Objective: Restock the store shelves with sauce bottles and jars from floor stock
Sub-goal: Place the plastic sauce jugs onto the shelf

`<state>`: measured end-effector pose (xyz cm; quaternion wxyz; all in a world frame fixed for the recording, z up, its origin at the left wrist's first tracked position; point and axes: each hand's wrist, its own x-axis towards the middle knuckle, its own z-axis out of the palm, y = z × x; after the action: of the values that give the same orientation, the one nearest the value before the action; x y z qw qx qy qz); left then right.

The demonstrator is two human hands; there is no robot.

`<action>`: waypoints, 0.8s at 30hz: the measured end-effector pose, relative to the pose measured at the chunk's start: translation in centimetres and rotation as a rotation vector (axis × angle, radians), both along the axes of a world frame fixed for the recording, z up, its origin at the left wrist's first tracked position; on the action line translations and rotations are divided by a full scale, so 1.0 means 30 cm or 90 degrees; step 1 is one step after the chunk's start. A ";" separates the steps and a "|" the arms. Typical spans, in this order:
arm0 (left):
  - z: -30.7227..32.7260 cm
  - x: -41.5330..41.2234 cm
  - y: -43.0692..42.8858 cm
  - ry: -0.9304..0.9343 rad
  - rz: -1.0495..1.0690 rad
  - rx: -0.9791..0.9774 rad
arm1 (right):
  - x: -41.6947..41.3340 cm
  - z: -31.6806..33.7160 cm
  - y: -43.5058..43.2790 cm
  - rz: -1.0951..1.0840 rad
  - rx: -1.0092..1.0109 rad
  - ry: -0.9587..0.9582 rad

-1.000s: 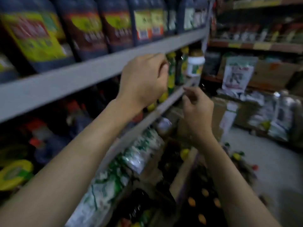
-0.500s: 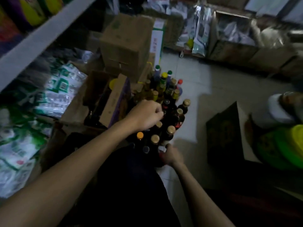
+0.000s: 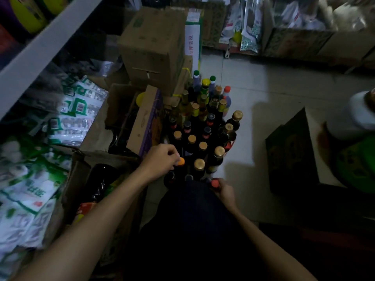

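**Right hand** (image 3: 224,189): nearest, low beside the person's dark lap. Its fingers are wrapped round the neck of a dark glass bottle with a red screw cap (image 3: 214,183) at the near edge of the stock. It is probably taken by the neck because the packed bodies leave no other purchase.

**Left hand** (image 3: 160,161): a little further out and apart from the right. Its fingers are curled, with the tips closed on a dark glass bottle with an orange cap (image 3: 181,161). With one bottle to each hand, this looks like a two-bottle pick for a single trip.

**Floor stock**: a cluster of upright sauce bottles (image 3: 203,128) with gold, red, green and yellow caps. They stand touching on the pale tiled floor (image 3: 274,94), upright and close, so each braces its neighbour.

**Open brown cardboard carton** (image 3: 142,122): just left of the cluster, dark inside.

**Dark green box** (image 3: 290,155): to the right, well apart from the cluster.

**Closed brown cardboard box** (image 3: 152,43): stacked beyond the carton.

**Grey metal shelf edge** (image 3: 40,51): upper left, the likely destination, with green-and-white packets (image 3: 77,110) lying beneath it.
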<state>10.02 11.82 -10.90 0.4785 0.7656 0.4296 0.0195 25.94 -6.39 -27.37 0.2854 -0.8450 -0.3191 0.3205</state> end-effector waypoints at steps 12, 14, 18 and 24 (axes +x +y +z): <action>0.090 0.094 -0.115 -0.266 -0.073 -0.171 | 0.108 0.895 0.116 -0.006 0.403 0.021; 0.171 0.094 -0.124 -0.424 -0.043 -0.301 | 0.084 1.068 0.154 -0.054 0.500 0.056; 0.335 0.074 -0.152 -0.646 -0.105 -0.446 | 0.001 1.275 0.250 -0.113 0.582 0.107; 0.445 0.047 -0.186 -0.778 0.021 -0.591 | -0.071 1.382 0.328 -0.089 0.523 0.210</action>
<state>11.43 6.25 2.44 0.9031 0.3327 0.0640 0.2640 23.80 3.44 14.10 0.6653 -0.6187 -0.3123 0.2778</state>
